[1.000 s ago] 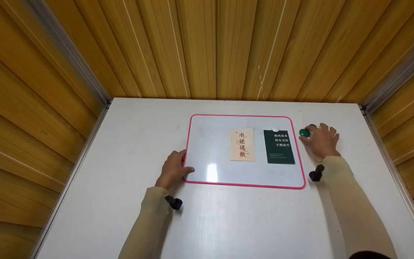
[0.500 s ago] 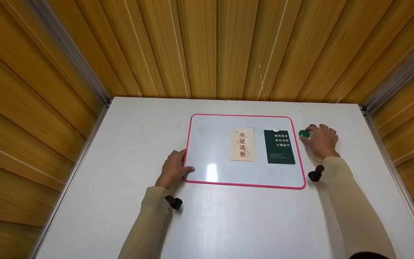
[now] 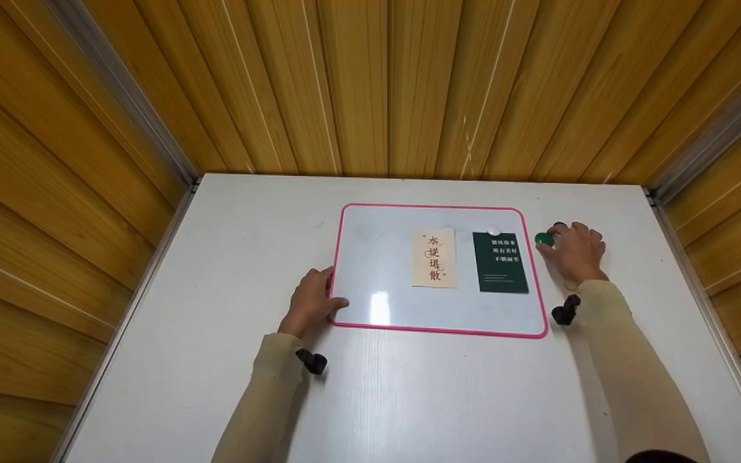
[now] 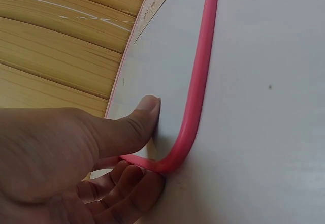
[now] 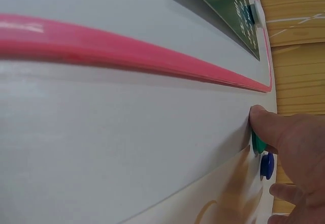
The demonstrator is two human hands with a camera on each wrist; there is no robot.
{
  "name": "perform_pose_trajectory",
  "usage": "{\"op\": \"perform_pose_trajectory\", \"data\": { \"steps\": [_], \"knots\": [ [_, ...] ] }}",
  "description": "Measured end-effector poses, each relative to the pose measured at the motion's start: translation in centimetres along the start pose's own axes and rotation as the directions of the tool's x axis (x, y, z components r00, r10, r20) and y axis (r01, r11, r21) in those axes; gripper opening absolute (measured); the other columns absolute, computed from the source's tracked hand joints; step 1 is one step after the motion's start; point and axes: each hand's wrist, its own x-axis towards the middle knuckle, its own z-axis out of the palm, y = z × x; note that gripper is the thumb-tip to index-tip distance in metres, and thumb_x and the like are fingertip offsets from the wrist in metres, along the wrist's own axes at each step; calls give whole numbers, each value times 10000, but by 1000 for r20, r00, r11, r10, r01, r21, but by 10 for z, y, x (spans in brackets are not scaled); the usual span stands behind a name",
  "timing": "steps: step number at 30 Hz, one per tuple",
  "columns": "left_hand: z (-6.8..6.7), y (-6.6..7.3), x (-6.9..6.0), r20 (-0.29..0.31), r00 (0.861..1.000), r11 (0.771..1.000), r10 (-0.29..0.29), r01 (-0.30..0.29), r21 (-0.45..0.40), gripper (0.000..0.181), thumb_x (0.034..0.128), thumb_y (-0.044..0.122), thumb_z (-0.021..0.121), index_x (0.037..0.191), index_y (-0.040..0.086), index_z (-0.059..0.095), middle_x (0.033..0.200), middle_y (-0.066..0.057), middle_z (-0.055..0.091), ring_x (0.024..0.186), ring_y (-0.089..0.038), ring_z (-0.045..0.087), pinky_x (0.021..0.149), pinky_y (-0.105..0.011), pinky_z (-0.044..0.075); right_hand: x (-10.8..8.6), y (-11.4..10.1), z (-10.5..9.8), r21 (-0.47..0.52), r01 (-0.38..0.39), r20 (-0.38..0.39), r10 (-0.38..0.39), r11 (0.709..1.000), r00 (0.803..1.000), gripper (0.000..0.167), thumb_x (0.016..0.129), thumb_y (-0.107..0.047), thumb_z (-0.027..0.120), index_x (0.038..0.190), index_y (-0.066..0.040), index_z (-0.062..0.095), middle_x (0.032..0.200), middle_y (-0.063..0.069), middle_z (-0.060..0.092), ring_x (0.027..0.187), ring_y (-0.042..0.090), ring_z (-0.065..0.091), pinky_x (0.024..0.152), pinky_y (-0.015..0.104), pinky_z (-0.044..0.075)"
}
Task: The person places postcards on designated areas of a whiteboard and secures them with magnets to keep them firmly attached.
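My left hand (image 3: 309, 299) grips the left edge of a whiteboard (image 3: 377, 263) with a pink frame. Its thumb lies over the face, and the other fingers bend against the rim in the left wrist view. At the board's right, my right hand (image 3: 576, 252) pinches a round green magnet (image 3: 544, 239) between thumb and finger. Close beside that magnet is a blue magnet (image 5: 267, 166), partly covered by the hand in the head view. On the board lie a cream card (image 3: 433, 258) with red characters and a dark green card (image 3: 500, 262), a white magnet (image 3: 493, 231) at its top.
Under my right hand a pale card (image 5: 203, 203) lies on the white table (image 3: 229, 257), mostly hidden in the head view. Wood-patterned panels (image 3: 357, 90) rise behind the table and along both sides. Black wrist cameras (image 3: 312, 363) are strapped to both sleeves.
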Motion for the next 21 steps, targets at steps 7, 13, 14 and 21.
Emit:
{"op": "perform_pose_trajectory", "data": {
  "steps": [7, 13, 14, 21],
  "knots": [
    [2, -1, 1, -7, 1000, 1000, -6, 6, -3, 771, 812, 202, 890, 1465, -3, 536, 993, -90, 567, 891, -226, 509, 838, -409, 484, -1, -1, -2, -1, 7, 8, -7, 1000, 1000, 516, 980, -329, 701, 1340, 21, 579, 1525, 395, 292, 1399, 644, 149, 1112, 745, 80],
    [1, 1, 0, -8, 1000, 1000, -11, 11, -7, 783, 808, 199, 892, 1471, -8, 529, 1000, -99, 568, 889, -232, 505, 844, -414, 480, -2, -7, -6, -7, -5, 6, 5, 1000, 1000, 550, 977, -315, 705, 1375, 35, 559, 1547, 383, 267, 1427, 625, 112, 1124, 743, 56],
    [1, 1, 0, -7, 1000, 1000, -9, 8, -8, 785, 810, 201, 891, 1472, -11, 526, 1004, -100, 572, 891, -231, 507, 846, -415, 481, -2, -7, -7, -3, -4, 4, 4, 1000, 1000, 547, 977, -307, 704, 1377, 36, 557, 1550, 382, 260, 1432, 622, 103, 1126, 742, 46],
    [0, 1, -1, 2, 1000, 1000, 1, -1, -16, 779, 823, 211, 879, 1477, -10, 518, 1017, -100, 565, 899, -229, 500, 851, -418, 476, -1, -9, -10, 14, 27, -11, -27, 1000, 1000, 506, 984, -287, 692, 1347, 43, 570, 1562, 382, 232, 1447, 613, 65, 1135, 732, 10]
  ]
}}
